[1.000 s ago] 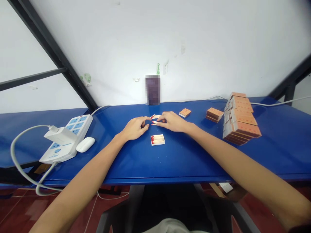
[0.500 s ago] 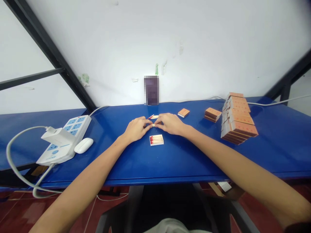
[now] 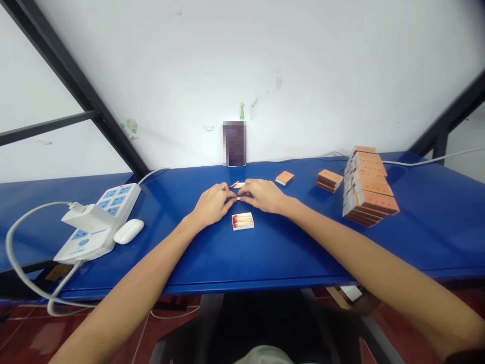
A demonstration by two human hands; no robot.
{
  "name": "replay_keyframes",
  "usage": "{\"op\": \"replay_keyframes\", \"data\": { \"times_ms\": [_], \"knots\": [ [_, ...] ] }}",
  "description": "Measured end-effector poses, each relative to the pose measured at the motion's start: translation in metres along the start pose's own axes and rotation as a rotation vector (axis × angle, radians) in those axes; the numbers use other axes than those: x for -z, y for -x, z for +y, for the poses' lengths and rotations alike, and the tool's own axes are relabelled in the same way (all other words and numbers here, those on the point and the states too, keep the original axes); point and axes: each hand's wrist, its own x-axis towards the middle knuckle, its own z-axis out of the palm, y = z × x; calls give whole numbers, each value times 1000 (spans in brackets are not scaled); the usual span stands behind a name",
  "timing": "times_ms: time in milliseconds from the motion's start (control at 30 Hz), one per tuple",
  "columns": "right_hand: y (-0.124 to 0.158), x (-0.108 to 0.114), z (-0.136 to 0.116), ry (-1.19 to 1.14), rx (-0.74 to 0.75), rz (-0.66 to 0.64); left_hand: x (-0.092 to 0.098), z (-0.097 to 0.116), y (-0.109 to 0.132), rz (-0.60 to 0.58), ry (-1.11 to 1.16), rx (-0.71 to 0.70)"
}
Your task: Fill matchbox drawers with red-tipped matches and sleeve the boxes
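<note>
My left hand [image 3: 212,203] and my right hand [image 3: 264,196] meet over the middle of the blue table, thumbs and fingers pinched toward each other. Between their fingertips shows a small pale bundle of matches [image 3: 238,198], its ends hidden by the fingers. Just behind it lie more loose matches [image 3: 238,185], partly covered by both hands. Nearer me, an open white matchbox tray [image 3: 243,227] holds several matches [image 3: 243,220], red heads to the left.
An orange matchbox [image 3: 284,177] lies right of my hands, then a small stack of matchboxes [image 3: 329,180] and a tall stack [image 3: 373,184]. At left are a white power strip [image 3: 123,202] and a white mouse [image 3: 129,231]. A pixelated dark object [image 3: 235,144] stands against the wall.
The view has shifted slightly. Both hands keep their pinch on the matches, with only small finger movements; the tray and boxes stay put.
</note>
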Motion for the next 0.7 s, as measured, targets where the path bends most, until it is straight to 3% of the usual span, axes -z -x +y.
{"op": "replay_keyframes", "data": {
  "times_ms": [200,433,700],
  "knots": [
    [0,1,-4,61,25,-31,-3,2,0,4,1,8],
    [0,-2,-3,2,49,-9,-1,6,-2,-94,23,32],
    [-2,0,-1,-1,80,-63,-1,8,-3,-111,7,2]
  ]
}}
